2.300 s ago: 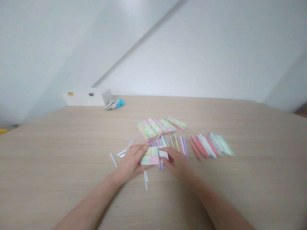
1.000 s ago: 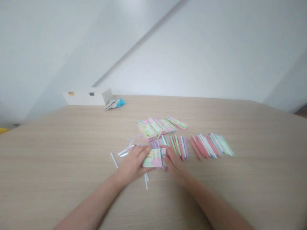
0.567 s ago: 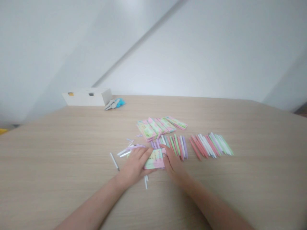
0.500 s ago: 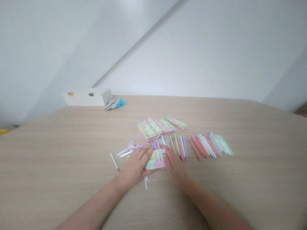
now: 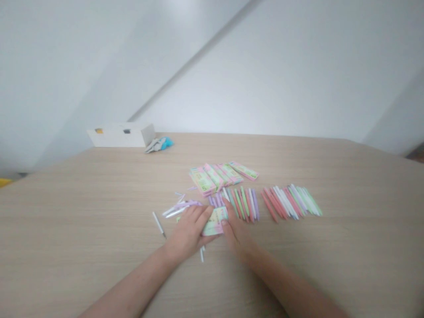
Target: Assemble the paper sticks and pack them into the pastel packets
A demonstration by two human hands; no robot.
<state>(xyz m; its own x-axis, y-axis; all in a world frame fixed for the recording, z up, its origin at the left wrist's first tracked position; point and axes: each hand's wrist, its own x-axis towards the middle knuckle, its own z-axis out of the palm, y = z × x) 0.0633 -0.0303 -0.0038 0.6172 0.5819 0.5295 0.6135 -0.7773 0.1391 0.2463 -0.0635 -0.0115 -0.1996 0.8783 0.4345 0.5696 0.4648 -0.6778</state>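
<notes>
Low over the wooden table, my left hand (image 5: 190, 227) grips a flat pastel pink, green and yellow printed packet (image 5: 213, 222), its fingers across the top. My right hand (image 5: 236, 229) closes on the packet's right end, thumb on its face. Just beyond my right hand lies a row of coloured pens (image 5: 245, 203) in green, red, white and purple. Beside my left hand are loose white and purple pen-like sticks (image 5: 179, 208). Similar printed packets (image 5: 218, 176) lie overlapping behind the pens. The packet's left part is hidden under my left hand.
A second row of pens (image 5: 291, 202) lies to the right. One white pen (image 5: 159, 224) lies left of my left forearm. At the back left stand a white box (image 5: 119, 138) and a crumpled grey and blue glove-like item (image 5: 159, 144). A wall rises behind the table (image 5: 347, 256).
My right hand has shifted slightly left along the packet, and its thumb now lies on the packet's face. The pens and the other packets have not moved.
</notes>
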